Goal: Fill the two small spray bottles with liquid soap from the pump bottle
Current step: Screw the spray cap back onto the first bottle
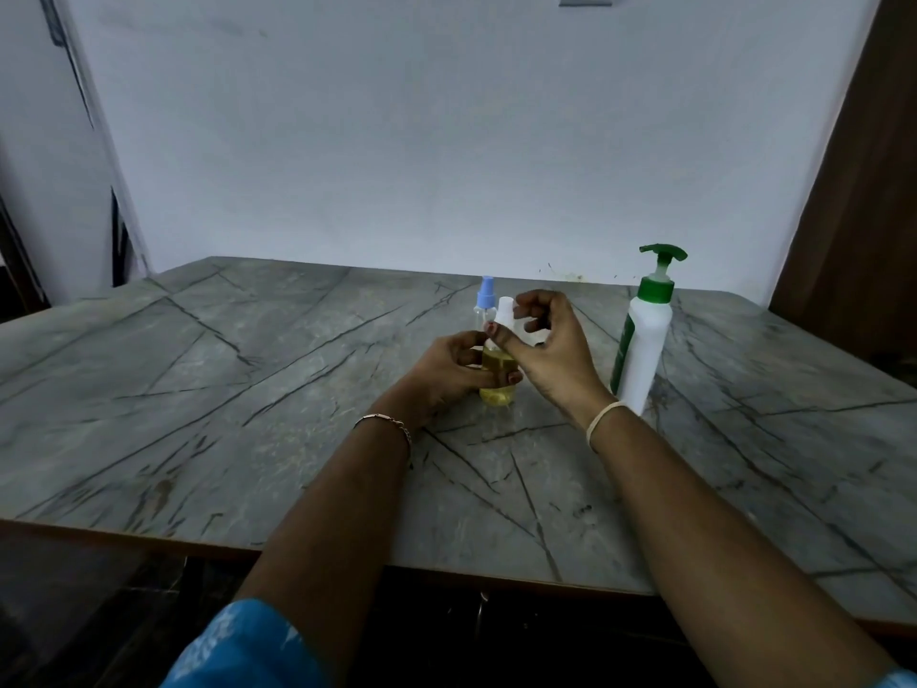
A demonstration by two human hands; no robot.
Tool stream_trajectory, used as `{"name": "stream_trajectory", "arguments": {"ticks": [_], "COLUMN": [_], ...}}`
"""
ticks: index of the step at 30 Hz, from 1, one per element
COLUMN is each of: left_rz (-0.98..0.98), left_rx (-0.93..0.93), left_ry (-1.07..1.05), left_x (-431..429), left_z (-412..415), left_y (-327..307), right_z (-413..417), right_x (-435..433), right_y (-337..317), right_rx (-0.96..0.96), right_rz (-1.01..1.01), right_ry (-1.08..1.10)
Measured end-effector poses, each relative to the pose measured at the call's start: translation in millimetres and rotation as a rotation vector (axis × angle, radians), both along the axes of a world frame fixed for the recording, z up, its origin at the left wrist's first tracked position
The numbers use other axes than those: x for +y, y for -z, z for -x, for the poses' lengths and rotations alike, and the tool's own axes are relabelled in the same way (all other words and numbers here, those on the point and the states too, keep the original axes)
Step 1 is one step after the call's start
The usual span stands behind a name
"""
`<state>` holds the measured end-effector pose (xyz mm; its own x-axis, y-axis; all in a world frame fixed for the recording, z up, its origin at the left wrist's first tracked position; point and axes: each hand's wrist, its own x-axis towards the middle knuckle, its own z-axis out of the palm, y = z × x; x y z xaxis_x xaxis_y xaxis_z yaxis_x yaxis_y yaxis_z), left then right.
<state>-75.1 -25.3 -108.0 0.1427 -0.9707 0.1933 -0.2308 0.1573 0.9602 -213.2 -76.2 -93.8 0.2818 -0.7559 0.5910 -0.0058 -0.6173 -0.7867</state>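
Our left hand (pixel 446 367) grips the near bottle (pixel 496 392), which stands on the table (pixel 248 389) with yellow soap well up its body. Our right hand (pixel 551 350) pinches its white cap (pixel 505 312) with curled fingers. We judge this bottle filled. The blue-capped bottle (pixel 482 302) just behind looks empty and remains to be filled. The pump bottle (pixel 642 350) stands to the right.
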Motion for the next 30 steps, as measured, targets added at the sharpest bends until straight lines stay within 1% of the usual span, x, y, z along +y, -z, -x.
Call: {"name": "stream_trajectory", "arguments": {"ticks": [2,4,6,10,14,17,19,21,24,26,28,30], "left_rz": [0.006,0.015,0.013,-0.002,-0.006,0.001,0.005,0.010,0.008,0.002,0.007,0.014], "left_rx": [0.006,0.013,0.017,0.020,0.018,0.004,0.010,0.016,0.007,0.007,0.002,-0.024], "left_ry": [-0.005,-0.012,-0.015,0.007,0.019,0.006,-0.007,-0.009,-0.011,-0.015,-0.020,-0.036], "left_x": [-0.5,-2.1,-3.2,-2.4,-1.1,-1.6,-1.7,-2.0,-1.7,-0.7,0.1,0.6], "left_z": [0.2,-0.1,-0.5,-0.7,-0.4,-0.5,-0.1,0.1,-1.5,-1.2,-0.4,0.2], "left_y": [0.9,2.8,3.8,1.7,1.7,2.6,2.2,2.6,2.8,2.7,2.7,2.4], "right_z": [3.0,4.5,5.3,11.3,8.8,5.8,5.4,4.0,2.3,2.4,2.9,0.6], "right_x": [0.3,1.6,1.4,-1.4,-1.1,-4.2,-5.3,-6.1,-7.7,-8.7,-8.2,-5.4], "right_y": [-2.8,-5.7,-7.2,-9.3,-9.3,-5.1,-4.1,-3.5,-0.7,0.3,0.5,0.1], "right_rx": [-0.012,-0.023,-0.063,-0.149,-0.067,-0.009,0.007,-0.030,-0.038,0.018,0.059,0.049], "right_rz": [-0.093,-0.138,-0.127,-0.175,-0.223,-0.153,-0.076,-0.039,-0.048,-0.085,-0.072,-0.046], "right_ry": [-0.100,-0.167,-0.141,-0.077,-0.170,-0.200,-0.127,-0.075,-0.069,-0.125,-0.166,-0.110]}}
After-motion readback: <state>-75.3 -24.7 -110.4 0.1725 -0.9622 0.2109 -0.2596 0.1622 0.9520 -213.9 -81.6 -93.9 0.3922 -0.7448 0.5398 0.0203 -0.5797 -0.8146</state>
